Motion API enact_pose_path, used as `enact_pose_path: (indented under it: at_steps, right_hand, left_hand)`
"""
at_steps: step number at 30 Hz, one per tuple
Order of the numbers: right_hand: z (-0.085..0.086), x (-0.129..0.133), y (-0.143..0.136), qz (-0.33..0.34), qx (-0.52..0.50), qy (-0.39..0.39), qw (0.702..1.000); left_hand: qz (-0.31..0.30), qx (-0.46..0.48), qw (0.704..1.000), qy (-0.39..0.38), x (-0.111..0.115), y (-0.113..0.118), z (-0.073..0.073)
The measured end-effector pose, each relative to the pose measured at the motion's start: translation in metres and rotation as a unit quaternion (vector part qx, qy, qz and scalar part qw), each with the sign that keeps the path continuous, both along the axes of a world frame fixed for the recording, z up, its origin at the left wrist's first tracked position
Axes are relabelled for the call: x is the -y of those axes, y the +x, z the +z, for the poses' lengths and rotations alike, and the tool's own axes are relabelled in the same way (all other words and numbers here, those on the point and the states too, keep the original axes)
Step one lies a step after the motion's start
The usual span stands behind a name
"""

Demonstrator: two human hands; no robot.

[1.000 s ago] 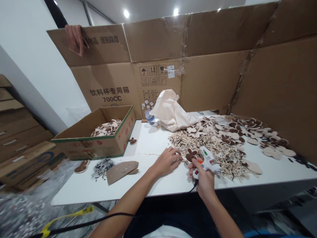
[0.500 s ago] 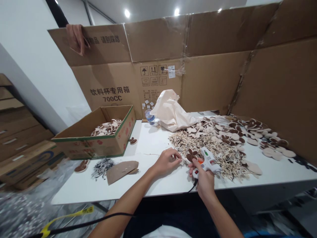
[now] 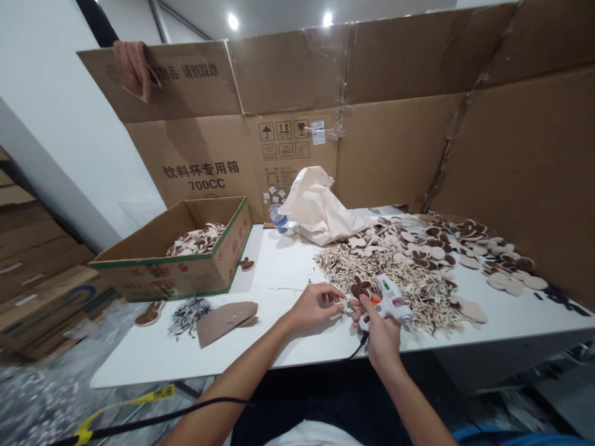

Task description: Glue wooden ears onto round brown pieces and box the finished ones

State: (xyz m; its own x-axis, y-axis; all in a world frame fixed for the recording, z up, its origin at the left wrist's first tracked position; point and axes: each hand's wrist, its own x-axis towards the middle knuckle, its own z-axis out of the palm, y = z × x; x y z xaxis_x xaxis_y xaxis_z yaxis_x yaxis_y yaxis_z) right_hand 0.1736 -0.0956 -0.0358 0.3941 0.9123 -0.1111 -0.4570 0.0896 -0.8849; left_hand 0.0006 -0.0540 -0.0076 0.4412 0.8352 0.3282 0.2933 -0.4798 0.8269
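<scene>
My right hand (image 3: pixel 382 328) is wrapped round a white glue gun (image 3: pixel 389 305), whose nozzle points down to the right. A brown felt piece (image 3: pixel 360 287) shows at the fingertips of that hand. Close to its left, my left hand (image 3: pixel 318 305) is closed in a pinch, its fingertips by a small pale bit too small to make out. Behind and right of the hands lies a heap of cream cords (image 3: pixel 418 297). Cream and brown felt pieces (image 3: pixel 400 238) are piled beyond the cords.
An open carton (image 3: pixel 167 272) holding felt pieces stands at the left. Near it lie a cardboard scrap (image 3: pixel 225 322) and dark shreds (image 3: pixel 189 314). A white cloth bag (image 3: pixel 313 207) and a plastic bottle (image 3: pixel 279 220) stand at the back before cardboard walls (image 3: pixel 395 148).
The fingertips of my left hand have come slightly nearer to my right hand. The whole view has shifted a little; the glue gun stays in my right hand.
</scene>
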Motion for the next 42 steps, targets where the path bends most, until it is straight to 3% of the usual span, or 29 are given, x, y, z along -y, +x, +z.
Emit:
enact_pose_path:
  at_steps: [17, 26, 42]
  right_hand:
    - [0.0037, -0.0006, -0.0007, -0.001, -0.007, -0.003, 1.000]
    - [0.0033, -0.0013, -0.0009, -0.009, -0.006, 0.004, 1.000]
    - [-0.0003, -0.0029, 0.0002, 0.008, -0.015, -0.001, 1.000]
  left_hand:
    - [0.015, -0.016, 1.000, -0.010, -0.0004, 0.0008, 0.0033]
    - [0.046, -0.033, 0.997, 0.045, 0.0006, 0.0014, 0.0053]
    - [0.081, 0.124, 0.983, -0.110, -0.0020, 0.0048, -0.0010]
